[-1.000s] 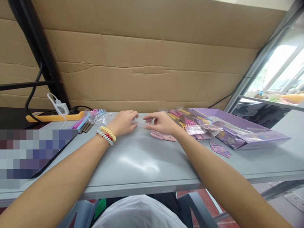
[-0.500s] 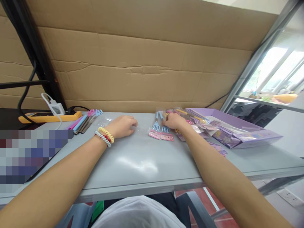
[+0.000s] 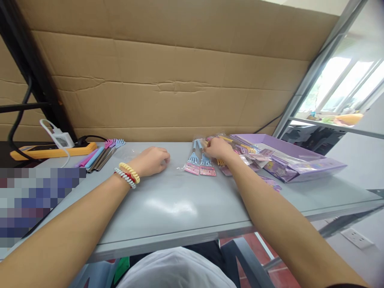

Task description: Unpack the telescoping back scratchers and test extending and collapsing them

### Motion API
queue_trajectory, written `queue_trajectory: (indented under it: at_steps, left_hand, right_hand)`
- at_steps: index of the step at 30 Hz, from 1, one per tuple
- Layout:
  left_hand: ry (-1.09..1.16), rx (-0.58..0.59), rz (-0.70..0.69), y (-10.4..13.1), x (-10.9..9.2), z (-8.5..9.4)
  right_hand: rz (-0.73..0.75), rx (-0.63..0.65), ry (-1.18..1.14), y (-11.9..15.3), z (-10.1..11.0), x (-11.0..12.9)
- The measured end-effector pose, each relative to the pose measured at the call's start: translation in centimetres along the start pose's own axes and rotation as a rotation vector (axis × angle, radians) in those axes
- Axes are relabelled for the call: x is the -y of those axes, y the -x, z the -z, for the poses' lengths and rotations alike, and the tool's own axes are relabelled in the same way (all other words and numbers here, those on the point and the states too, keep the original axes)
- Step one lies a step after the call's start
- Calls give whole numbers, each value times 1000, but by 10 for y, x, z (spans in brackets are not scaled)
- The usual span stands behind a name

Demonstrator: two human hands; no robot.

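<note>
My left hand (image 3: 151, 161) rests on the grey table with its fingers curled; whether anything is in them is hidden. Clear plastic film (image 3: 128, 153) lies beside it. My right hand (image 3: 219, 148) is closed, fingers pointing down, at the upper end of a bagged yellow back scratcher (image 3: 221, 163), partly hidden under the hand. Just left of it, two blue back scratchers (image 3: 199, 158) lie side by side in clear bags with pink cards, claws toward me. More bagged back scratchers (image 3: 247, 149) in pink and yellow are heaped to the right.
A purple box (image 3: 303, 166) stands at the right, bagged items against it. At the left lie several loose back scratchers (image 3: 102, 156) and a yellow power strip (image 3: 81, 150) with a white charger (image 3: 63, 140). Cardboard (image 3: 180, 104) walls the back; a metal post (image 3: 312, 72) rises at the right.
The view has shifted slightly, moving the scene left. My right hand stays over the bagged back scratchers and my left hand remains curled on the table; neither has clearly moved.
</note>
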State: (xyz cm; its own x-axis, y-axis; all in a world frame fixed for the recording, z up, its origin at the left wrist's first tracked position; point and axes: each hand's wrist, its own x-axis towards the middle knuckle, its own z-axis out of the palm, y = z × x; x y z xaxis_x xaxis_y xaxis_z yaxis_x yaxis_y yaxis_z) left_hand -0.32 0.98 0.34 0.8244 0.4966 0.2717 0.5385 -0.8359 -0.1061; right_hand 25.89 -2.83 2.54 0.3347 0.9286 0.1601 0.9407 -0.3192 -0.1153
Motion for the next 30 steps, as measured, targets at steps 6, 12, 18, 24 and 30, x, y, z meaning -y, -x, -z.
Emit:
queue_trajectory:
  at_steps: [6, 12, 18, 24, 30]
  left_hand:
    - [9, 0, -22, 0, -2, 0]
    - [14, 11, -21, 0, -1, -2]
    - [27, 31, -10, 0, -3, -3]
    - [23, 74, 5, 1, -5, -1]
    - [27, 99, 19, 1, -7, 1]
  right_hand:
    - [-16, -121, -95, 2, 12, -10]
    - [-6, -116, -108, 3, 11, -8]
    - [-12, -98, -106, 1, 12, -13]
    - [-18, -61, -97, 0, 13, -13]
    - [31, 24, -60, 1, 3, 0]
